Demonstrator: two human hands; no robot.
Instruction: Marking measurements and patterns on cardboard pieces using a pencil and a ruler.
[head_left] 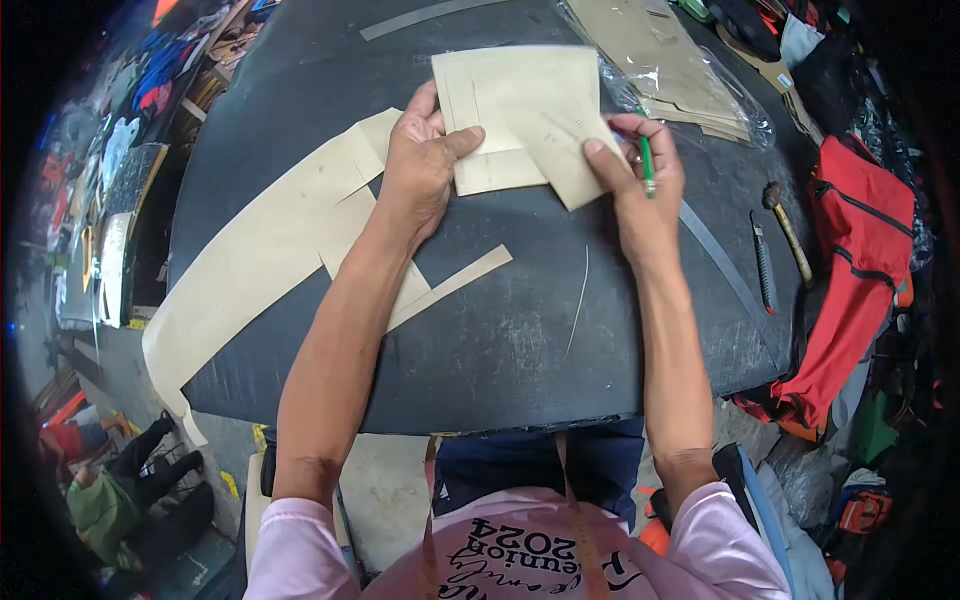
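Your left hand grips the near-left side of the tan card pieces, its thumb lying on top and its fingers mostly hidden behind. Your right hand pinches their right side under its thumb and also carries a green pen between its fingers. The pieces are thus raised between your two hands, one overlapping the other at a slant. Left of your left hand and under that forearm, a large curved tan sheet spreads over the dark table, with a narrow tan strip to the right of that forearm. Beyond your right hand lies a plastic-wrapped card stack; to its right and nearer you are a cutter knife and a hammer.
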